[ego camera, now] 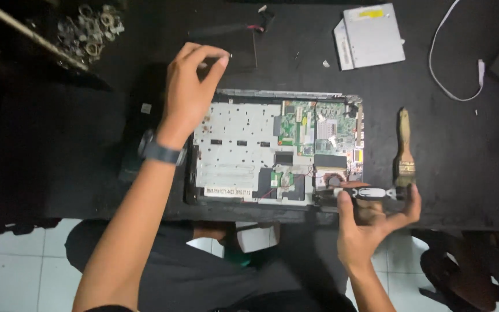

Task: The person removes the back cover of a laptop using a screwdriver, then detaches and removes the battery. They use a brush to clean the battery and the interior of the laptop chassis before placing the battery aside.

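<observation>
Now you steady the opened laptop chassis (244, 156) at its near right corner, your right hand (371, 222) clamped on a black-and-white tool (368, 192), while your left hand (189, 92), fingertips pinched together, lifts something tiny above its far left corner. Set that piece aside carefully.

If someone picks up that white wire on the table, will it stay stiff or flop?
The white wire would probably flop: it lies in a loose curve on the black table. It looks thin, so likely light. Its small plug end would probably dangle.
</observation>
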